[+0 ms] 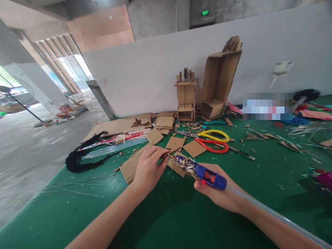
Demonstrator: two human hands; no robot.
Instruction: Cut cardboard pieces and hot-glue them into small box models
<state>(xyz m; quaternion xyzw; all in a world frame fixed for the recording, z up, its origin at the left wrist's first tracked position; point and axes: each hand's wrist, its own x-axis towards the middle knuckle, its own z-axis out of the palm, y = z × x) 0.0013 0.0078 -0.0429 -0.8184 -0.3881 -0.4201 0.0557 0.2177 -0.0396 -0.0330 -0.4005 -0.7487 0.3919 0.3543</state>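
Note:
My right hand point(219, 188) is closed round a blue hot glue gun point(211, 177), whose front end is crusted with bits of scrap. A clear glue stick point(272, 212) runs out of its back along my forearm. Between the fingers of my left hand point(150, 166) is a small piece of cardboard point(174, 150), pinched close to the gun's nozzle. Beneath the hands lie cardboard squares point(195, 148) and a larger cardboard sheet point(129, 166). Just beyond them rest scissors point(214, 140) with one yellow and one red handle.
Two cardboard structures, a small one point(185, 98) and a tall one point(220, 79), stand against the white partition point(145, 76). Black yarn point(75, 159) and clear sticks point(116, 148) lie at left on the green table point(155, 221). Scraps and thin wires point(311, 129) litter the right side.

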